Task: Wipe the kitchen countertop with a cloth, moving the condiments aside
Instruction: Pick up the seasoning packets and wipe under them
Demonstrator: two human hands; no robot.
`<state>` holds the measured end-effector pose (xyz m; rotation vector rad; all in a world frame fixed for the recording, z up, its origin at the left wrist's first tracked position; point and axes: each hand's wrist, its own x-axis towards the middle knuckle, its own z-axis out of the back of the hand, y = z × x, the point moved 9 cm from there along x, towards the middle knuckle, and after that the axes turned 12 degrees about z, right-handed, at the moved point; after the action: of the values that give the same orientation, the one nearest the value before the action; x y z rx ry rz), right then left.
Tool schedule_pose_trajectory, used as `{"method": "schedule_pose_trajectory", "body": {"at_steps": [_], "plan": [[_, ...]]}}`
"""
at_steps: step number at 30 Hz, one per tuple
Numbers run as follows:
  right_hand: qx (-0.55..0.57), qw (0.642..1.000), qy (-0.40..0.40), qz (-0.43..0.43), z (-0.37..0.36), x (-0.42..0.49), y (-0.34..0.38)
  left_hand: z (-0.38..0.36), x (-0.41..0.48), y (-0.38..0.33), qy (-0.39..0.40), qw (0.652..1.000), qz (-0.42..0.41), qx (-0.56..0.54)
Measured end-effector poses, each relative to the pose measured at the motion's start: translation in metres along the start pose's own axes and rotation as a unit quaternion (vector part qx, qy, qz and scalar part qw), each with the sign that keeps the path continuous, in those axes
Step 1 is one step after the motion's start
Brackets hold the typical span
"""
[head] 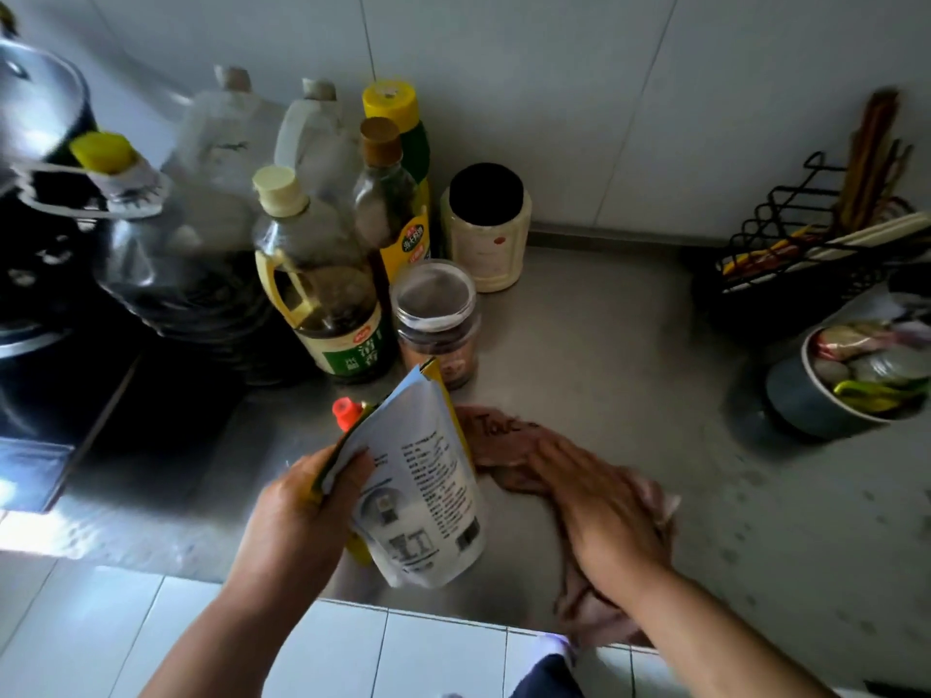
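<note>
Step in hand: wiping under a lifted condiment. Left hand (307, 501) grips a spouted refill pouch (423, 496), red cap at its far-left corner, fingers curled round its left edge; pouch is held tilted above the steel countertop (604, 355), clear of the surface. Right hand (599, 506) lies flat, fingers straight, pressing a brownish cloth (509, 440) onto the counter just right of the pouch; cloth trails to the near edge. Far left: cluster of oil bottles (322, 284), spice jar (436, 319), white jar with black lid (486, 229). Right: bowl of scraps (826, 395), wire rack (786, 244), speckled with droplets nearby. Next, by my judgement: sweep the cloth left under the pouch, then set the pouch down on wiped steel.
</note>
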<state>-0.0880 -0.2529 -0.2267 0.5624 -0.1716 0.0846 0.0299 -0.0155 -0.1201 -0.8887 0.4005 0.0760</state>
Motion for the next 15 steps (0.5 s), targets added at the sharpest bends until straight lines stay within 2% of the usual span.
{"method": "schedule_pose_trajectory", "body": {"at_steps": [1, 3, 5, 7, 9, 11, 13, 15], "plan": [[-0.017, 0.999, -0.025, -0.021, 0.016, -0.009, -0.024, 0.002, 0.001, 0.002, -0.003, 1.0, 0.0, 0.003], [-0.083, 0.987, -0.049, -0.13, 0.043, -0.015, -0.08, 0.006, 0.0, 0.008, -0.012, 1.0, -0.002, -0.007], [-0.142, 0.951, -0.07, -0.265, 0.06, -0.005, -0.127, 0.012, -0.003, 0.014, -0.022, 1.0, 0.004, -0.02], [-0.153, 0.929, -0.089, -0.326, 0.056, 0.022, -0.139, 0.015, -0.004, 0.022, -0.028, 0.999, 0.012, -0.029], [-0.13, 0.943, -0.068, -0.298, 0.03, 0.057, -0.114, 0.016, -0.002, 0.028, -0.032, 0.999, 0.019, -0.034], [-0.082, 0.974, -0.038, -0.209, -0.007, 0.079, -0.066, 0.015, -0.002, 0.029, -0.04, 0.999, 0.017, -0.028], [-0.042, 0.993, 0.005, -0.109, -0.032, 0.074, -0.015, 0.013, -0.003, 0.025, -0.042, 0.999, 0.016, -0.023], [0.018, 0.998, 0.032, -0.057, -0.032, 0.045, 0.004, 0.009, -0.001, 0.018, -0.035, 0.999, 0.014, -0.018]]}}
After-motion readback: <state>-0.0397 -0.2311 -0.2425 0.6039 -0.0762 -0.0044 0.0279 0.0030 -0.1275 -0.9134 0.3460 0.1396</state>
